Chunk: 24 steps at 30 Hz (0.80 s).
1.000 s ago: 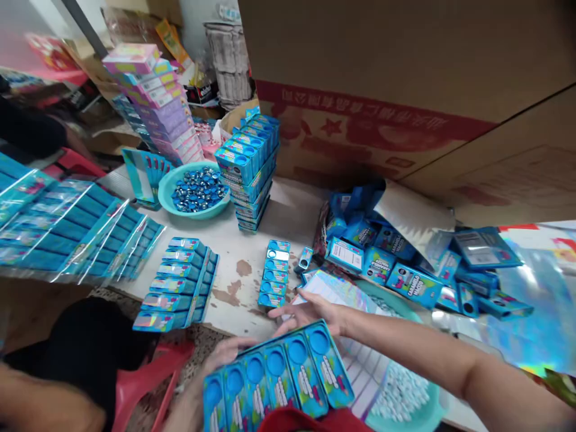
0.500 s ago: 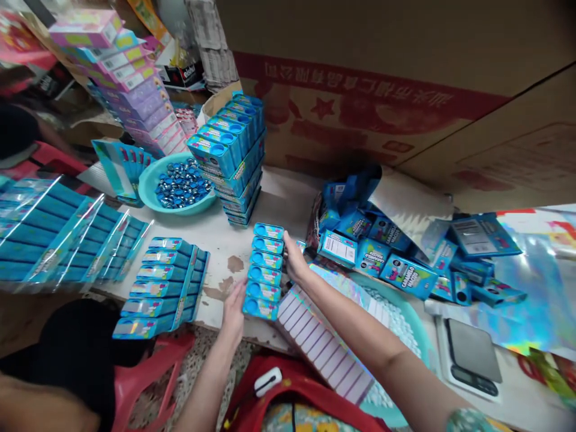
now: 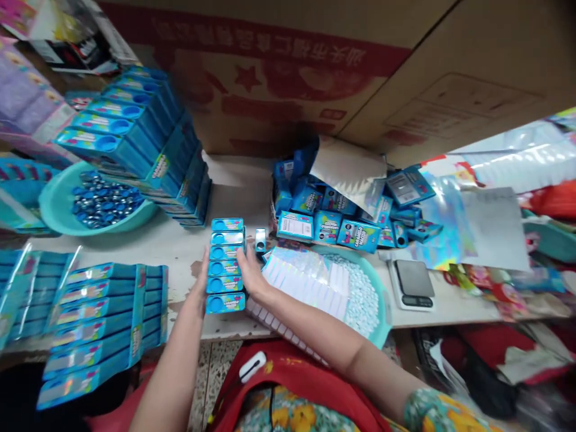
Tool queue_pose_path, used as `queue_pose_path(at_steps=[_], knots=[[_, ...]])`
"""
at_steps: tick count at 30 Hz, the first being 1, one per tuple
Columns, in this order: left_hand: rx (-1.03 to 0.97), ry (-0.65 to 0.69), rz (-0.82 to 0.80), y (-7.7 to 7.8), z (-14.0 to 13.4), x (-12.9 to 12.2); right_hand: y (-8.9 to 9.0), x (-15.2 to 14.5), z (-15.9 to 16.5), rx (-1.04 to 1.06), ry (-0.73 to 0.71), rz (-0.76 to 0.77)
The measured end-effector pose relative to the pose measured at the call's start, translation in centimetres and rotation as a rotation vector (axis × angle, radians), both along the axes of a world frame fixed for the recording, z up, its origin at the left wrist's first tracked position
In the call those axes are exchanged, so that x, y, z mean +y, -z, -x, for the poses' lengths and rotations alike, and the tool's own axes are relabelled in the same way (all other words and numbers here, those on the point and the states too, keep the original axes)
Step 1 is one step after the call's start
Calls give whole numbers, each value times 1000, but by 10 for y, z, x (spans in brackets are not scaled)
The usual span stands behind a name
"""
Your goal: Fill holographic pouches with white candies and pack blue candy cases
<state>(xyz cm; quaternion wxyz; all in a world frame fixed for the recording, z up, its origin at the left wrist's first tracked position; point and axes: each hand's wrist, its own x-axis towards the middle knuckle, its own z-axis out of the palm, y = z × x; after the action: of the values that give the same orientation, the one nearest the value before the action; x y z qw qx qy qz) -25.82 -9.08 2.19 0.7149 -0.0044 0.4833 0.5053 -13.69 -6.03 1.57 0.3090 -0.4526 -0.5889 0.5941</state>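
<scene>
Left hand (image 3: 202, 281) and right hand (image 3: 252, 276), fingers pressed to either side, grip six blue Caramelo boxes (image 3: 225, 268) tabletop.

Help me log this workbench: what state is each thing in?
Box row, lined up side by side
Left hand, against row's left side
Right hand, against row's right side
Left bowl, holding blue pieces
Right bowl, holding pale pieces, partly covered
Scale, display unreadable
Box stack, several layers high
</scene>
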Motion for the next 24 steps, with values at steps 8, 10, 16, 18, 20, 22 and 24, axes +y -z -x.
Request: queue_pose_path(at_steps=[8, 10, 16, 18, 20, 22, 24], knots=[[671, -285, 63, 2, 14, -24, -13, 5, -195, -592, 651, -398], [1084, -513, -21, -13, 14, -36, 3, 14, -234, -672, 671, -183], [1559, -386, -540, -78, -34, -69, 36, 25, -247, -598, 513, 118], [1549, -123, -661, -83, -61, -68, 36, 28, -242, -585, 485, 80], [1468, 118, -751, -77, -87, -58, 31, 32, -241, -647, 504, -26], [1407, 285, -808, -60, -109, -43, 25, 38, -243, -704, 456, -107], [1430, 398, -843, -41, -126, -29, 20, 43, -245, -666, 315, -89]])
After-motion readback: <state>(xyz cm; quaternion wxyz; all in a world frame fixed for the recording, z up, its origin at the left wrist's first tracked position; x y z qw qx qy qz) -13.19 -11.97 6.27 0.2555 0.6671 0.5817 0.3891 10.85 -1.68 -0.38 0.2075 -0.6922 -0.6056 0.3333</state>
